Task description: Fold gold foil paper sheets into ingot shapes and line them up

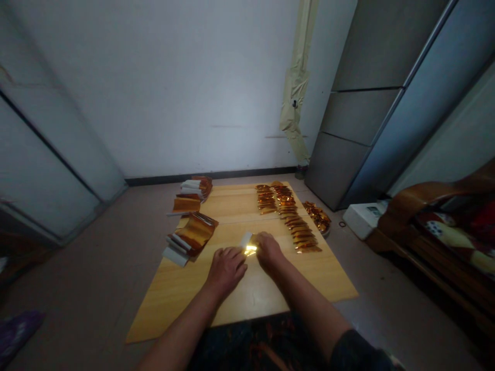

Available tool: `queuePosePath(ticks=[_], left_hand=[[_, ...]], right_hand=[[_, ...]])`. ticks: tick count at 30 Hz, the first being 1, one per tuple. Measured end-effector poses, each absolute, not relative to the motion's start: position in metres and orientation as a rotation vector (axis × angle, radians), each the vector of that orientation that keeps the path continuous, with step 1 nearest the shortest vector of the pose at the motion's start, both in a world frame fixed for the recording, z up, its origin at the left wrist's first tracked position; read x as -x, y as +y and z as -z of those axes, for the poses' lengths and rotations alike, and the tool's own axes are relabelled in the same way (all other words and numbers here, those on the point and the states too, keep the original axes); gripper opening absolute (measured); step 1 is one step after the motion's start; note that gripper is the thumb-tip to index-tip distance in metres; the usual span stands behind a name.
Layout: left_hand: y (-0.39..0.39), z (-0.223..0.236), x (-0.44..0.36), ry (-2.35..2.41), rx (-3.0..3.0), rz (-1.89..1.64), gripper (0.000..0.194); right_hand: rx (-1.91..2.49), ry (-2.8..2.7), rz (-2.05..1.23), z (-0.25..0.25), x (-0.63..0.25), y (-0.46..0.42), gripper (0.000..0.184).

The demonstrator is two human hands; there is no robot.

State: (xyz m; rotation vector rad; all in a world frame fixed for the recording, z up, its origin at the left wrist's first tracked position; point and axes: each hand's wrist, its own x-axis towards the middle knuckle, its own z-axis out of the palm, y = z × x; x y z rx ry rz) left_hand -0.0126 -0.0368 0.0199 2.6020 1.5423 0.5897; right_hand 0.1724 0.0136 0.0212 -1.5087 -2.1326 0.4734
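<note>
Over the middle of a light wooden board, a shiny gold foil paper sheet with a pale edge lies between my two hands. My left hand is closed at the sheet's left side. On its right side, my right hand has its fingers curled against the foil. Stacks of flat gold paper with white edges lie at the board's left. Folded gold foil pieces stand in two overlapping rows at the right.
Beyond the board's right edge, a round container of gold pieces rests on the floor. A grey refrigerator stands behind it, with a white box and a wooden bench to the right. A wall rises behind the board.
</note>
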Motion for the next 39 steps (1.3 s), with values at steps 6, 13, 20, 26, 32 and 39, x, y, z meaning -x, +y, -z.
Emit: queuePosePath(ticks=[6, 13, 20, 26, 32, 39], left_hand=[[-0.024, -0.021, 0.016, 1.734, -2.597, -0.666, 0.018], [-0.018, -0.02, 0.013, 1.835, -2.597, -0.676, 0.021], [-0.016, -0.014, 0.009, 1.742, -2.619, -0.614, 0.021], [-0.025, -0.026, 0.01, 1.699, -2.588, -0.607, 0.017], [-0.034, -0.033, 0.008, 1.688, -2.629, -0.595, 0.017], [-0.031, -0.022, 0.002, 1.738, -2.743, -0.592, 0.022]], right_hand=[[1.478, -2.365, -0.244, -0.036, -0.172, -0.013, 0.017], [1.307, -2.421, -0.325, -0.029, -0.168, -0.022, 0.016], [1.26, -2.485, -0.291, -0.037, -0.179, -0.022, 0.009], [1.195, -2.575, -0.115, -0.028, -0.178, -0.022, 0.012], [1.121, -2.594, 0.055, -0.017, -0.176, -0.023, 0.013], [1.161, -2.604, 0.039, -0.022, -0.18, -0.018, 0.009]])
